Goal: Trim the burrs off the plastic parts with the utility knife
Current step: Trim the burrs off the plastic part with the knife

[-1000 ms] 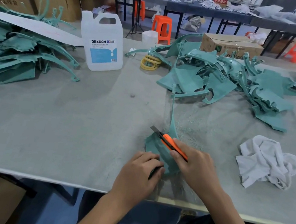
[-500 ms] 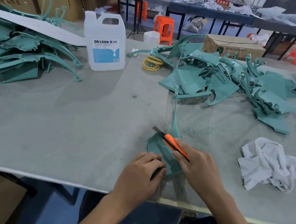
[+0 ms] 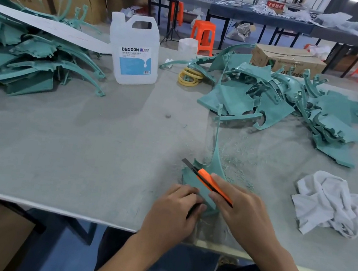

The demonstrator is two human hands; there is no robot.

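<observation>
Teal plastic parts (image 3: pixel 275 102), orange utility knife (image 3: pixel 211 183), white rag (image 3: pixel 330 205), grey table (image 3: pixel 81 145)

Curled left hand (image 3: pixel 174 206) nearly touches curled right hand (image 3: pixel 242 210).

We see a teal plastic part (image 3: pixel 215 163) between our hands, its broad end under them and a thin curved stem reaching away. Our left hand (image 3: pixel 173 207) grips its near edge. Our right hand (image 3: pixel 241 209) holds an orange knife (image 3: pixel 207 180) slanted across the part, dark blade out, pointing forward-left. More teal parts lie in a right heap (image 3: pixel 269 97) well beyond the right hand and a left heap (image 3: pixel 23 62) far left of the left hand.
</observation>
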